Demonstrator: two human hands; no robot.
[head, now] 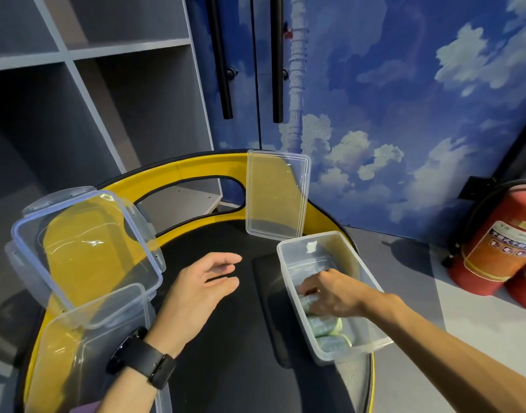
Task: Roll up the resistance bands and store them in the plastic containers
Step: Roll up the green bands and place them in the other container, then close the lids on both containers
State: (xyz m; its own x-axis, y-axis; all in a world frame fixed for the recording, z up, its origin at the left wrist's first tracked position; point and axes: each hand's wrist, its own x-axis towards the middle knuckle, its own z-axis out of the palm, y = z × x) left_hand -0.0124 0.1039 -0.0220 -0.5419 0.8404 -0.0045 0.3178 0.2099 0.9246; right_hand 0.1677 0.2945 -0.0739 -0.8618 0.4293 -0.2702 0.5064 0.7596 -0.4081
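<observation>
On the black trampoline [226, 368], right hand [330, 296] pinches a roll [308, 302] in the container [354, 257]; left hand [196, 293] hovers spread. Released loosely, the roll may unwind.

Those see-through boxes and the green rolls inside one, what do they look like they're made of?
The container and lid look like clear, glossy hard plastic: you see through them and they catch glare. The rolled bands look like soft, matte pale green rubber or latex, though that's a guess. The right hand reaches in among them.
</observation>
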